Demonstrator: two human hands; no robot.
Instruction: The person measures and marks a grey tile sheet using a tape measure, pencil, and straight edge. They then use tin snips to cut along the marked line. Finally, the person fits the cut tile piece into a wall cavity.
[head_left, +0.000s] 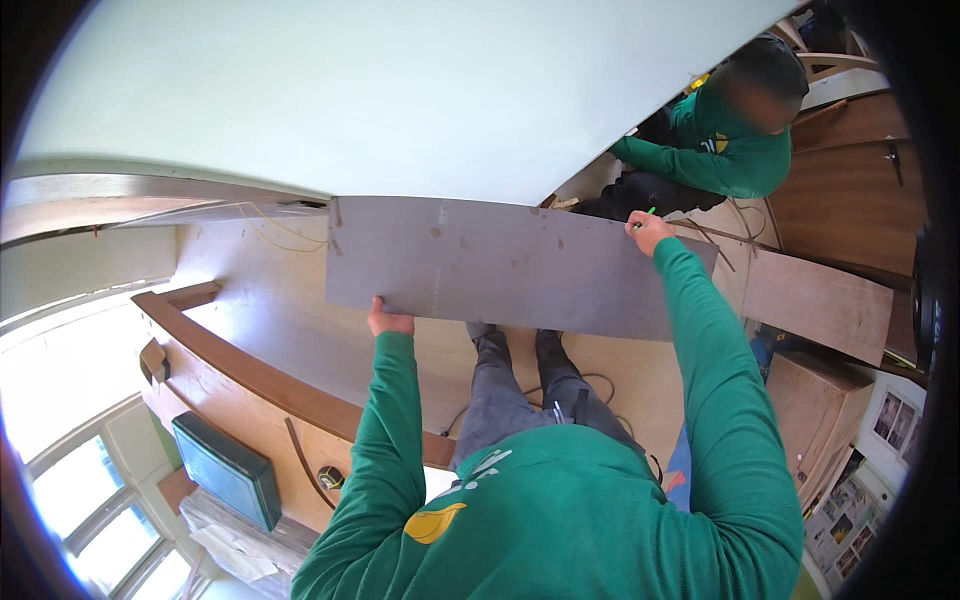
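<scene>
A long grey-brown board with dark smudges spans the space in front of me, its far edge against the white panel. My left hand grips its near edge towards the left, thumb on top; the fingers underneath are hidden. At the far edge on the right, my right hand is closed on a slim green pen. The pen's lower tip is hard to make out.
A large white panel rises ahead. To the right kneels a person in a green top. Left stands a wooden counter bearing a dark green case and a tape measure. A cable lies near my feet.
</scene>
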